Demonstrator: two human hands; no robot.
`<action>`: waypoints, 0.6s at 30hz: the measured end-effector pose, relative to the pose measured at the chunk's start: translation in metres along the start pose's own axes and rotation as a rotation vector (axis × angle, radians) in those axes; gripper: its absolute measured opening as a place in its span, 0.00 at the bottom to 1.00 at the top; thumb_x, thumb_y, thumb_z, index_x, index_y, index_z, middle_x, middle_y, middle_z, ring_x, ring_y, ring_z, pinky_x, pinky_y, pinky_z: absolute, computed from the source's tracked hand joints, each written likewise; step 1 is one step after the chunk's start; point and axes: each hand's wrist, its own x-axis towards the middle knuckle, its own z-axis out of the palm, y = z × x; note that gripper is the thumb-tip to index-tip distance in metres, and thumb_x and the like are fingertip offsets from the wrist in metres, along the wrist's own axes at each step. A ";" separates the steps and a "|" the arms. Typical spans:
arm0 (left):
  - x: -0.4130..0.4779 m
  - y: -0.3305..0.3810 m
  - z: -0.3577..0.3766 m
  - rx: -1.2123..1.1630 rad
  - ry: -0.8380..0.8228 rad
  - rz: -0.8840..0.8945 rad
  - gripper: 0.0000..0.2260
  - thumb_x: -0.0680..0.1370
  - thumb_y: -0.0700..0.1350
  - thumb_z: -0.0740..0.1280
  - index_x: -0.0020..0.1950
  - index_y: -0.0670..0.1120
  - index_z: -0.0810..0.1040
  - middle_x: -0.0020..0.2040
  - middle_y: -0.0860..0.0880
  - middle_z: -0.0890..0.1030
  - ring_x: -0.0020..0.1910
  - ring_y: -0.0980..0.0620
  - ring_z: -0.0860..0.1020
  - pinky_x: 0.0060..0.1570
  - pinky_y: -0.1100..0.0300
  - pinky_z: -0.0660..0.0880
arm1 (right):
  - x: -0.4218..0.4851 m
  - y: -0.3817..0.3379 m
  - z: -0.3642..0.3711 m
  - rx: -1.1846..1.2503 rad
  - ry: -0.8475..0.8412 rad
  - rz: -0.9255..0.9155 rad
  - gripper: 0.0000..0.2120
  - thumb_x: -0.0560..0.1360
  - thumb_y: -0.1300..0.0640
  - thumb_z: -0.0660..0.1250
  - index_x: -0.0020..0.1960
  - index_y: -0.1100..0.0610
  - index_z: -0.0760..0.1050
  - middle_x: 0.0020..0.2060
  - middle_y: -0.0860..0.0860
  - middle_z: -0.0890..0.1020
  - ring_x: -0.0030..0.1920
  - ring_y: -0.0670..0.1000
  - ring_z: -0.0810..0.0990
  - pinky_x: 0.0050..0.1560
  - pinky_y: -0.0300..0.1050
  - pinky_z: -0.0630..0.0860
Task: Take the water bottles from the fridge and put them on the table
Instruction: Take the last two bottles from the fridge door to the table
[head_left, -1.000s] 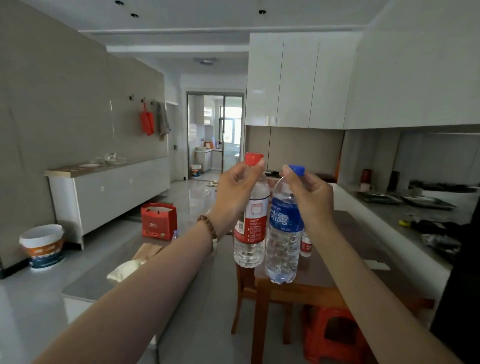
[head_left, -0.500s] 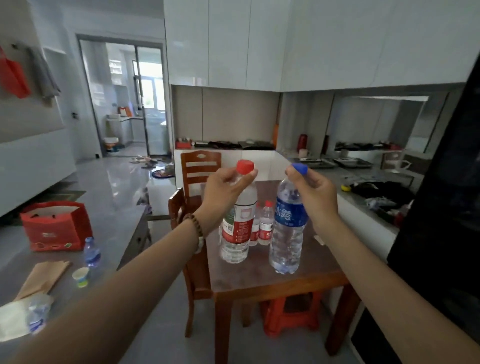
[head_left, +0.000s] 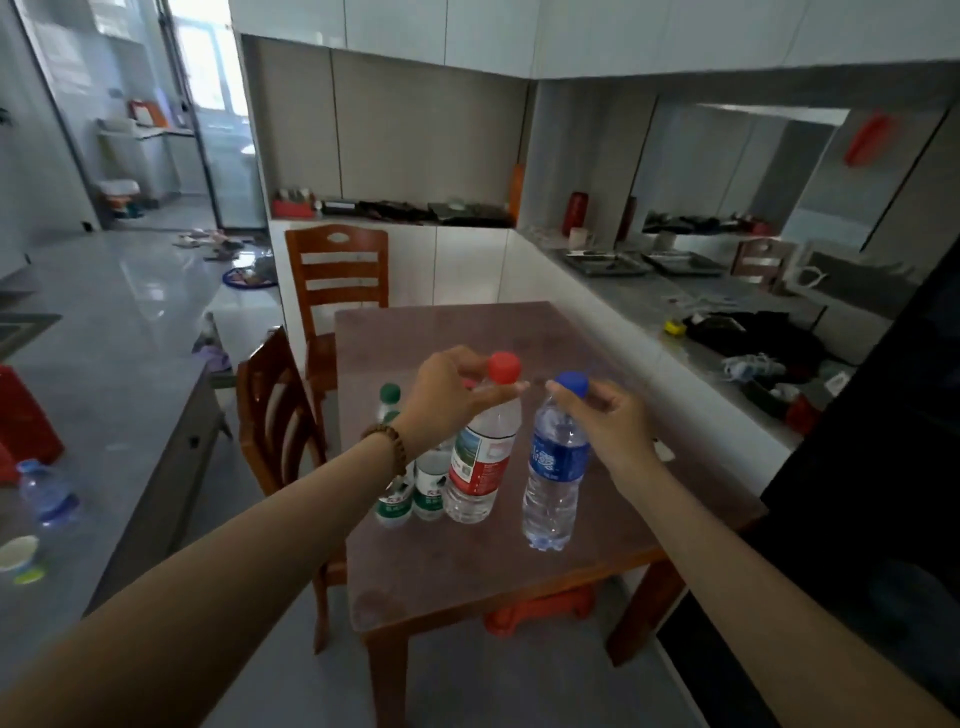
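My left hand (head_left: 447, 397) grips the neck of a red-capped water bottle (head_left: 480, 467) with a red and white label. My right hand (head_left: 608, 421) pinches the neck of a blue-capped bottle (head_left: 553, 483) with a blue label. Both bottles stand upright with their bases at or just above the brown wooden table (head_left: 467, 582); whether they touch it I cannot tell. Two smaller green-labelled bottles (head_left: 415, 493) stand on the table just left of the red-capped one, partly hidden by my left wrist.
Two wooden chairs (head_left: 337, 280) stand at the table's left and far sides. A red stool (head_left: 540, 613) sits under the table. A grey counter (head_left: 701, 332) with dark clutter runs along the right. A low grey surface at left holds a small bottle (head_left: 49, 493) and a cup.
I have come closer to the table and the view now looks down on it. Both hands have lowered the bottles toward the tabletop.
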 end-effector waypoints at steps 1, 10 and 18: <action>0.009 -0.010 0.007 0.025 -0.006 -0.007 0.07 0.67 0.55 0.75 0.41 0.57 0.81 0.42 0.51 0.80 0.42 0.53 0.78 0.42 0.59 0.76 | 0.013 0.014 0.001 -0.008 -0.031 0.006 0.16 0.66 0.52 0.76 0.50 0.59 0.82 0.45 0.52 0.82 0.50 0.53 0.81 0.53 0.49 0.77; 0.067 -0.085 0.054 0.358 -0.027 -0.154 0.15 0.65 0.58 0.74 0.43 0.48 0.83 0.41 0.51 0.80 0.36 0.54 0.75 0.34 0.63 0.70 | 0.113 0.114 0.012 -0.092 -0.259 -0.008 0.13 0.66 0.54 0.76 0.49 0.57 0.82 0.46 0.49 0.80 0.49 0.51 0.80 0.50 0.45 0.77; 0.082 -0.110 0.072 0.569 -0.144 -0.180 0.19 0.67 0.55 0.74 0.55 0.49 0.81 0.49 0.53 0.82 0.44 0.56 0.77 0.45 0.64 0.73 | 0.144 0.167 0.026 -0.088 -0.326 0.079 0.17 0.65 0.52 0.77 0.52 0.58 0.81 0.46 0.46 0.80 0.50 0.48 0.80 0.50 0.44 0.78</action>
